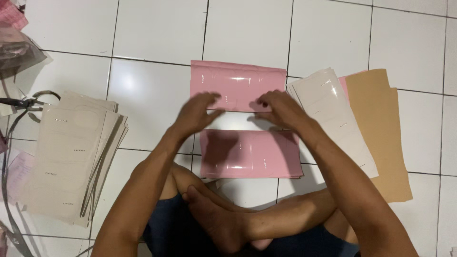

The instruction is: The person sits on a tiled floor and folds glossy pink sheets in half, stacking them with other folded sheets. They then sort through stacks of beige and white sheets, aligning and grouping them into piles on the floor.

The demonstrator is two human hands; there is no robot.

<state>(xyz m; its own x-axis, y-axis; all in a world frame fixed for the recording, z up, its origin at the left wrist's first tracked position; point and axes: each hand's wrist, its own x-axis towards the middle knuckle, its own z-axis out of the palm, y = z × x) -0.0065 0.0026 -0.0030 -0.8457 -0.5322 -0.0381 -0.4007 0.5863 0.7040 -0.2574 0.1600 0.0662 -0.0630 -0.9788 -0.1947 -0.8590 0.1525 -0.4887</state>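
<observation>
Two glossy pink plastic sheets lie on the white tiled floor before me. My left hand [195,112] and my right hand [281,108] reach over the near edge of the far pink sheet [238,78], fingertips pointed toward each other and touching or just above that edge. Whether they pinch it I cannot tell. The near pink stack [252,154] lies flat below my hands, in front of my crossed legs.
A pile of beige-grey sheets [71,152] sits at the left, with scissors [24,102] and straps beside it. At the right lie pale cream sheets [333,119] over tan paper [385,143]. A plastic bag [14,50] rests at the top left.
</observation>
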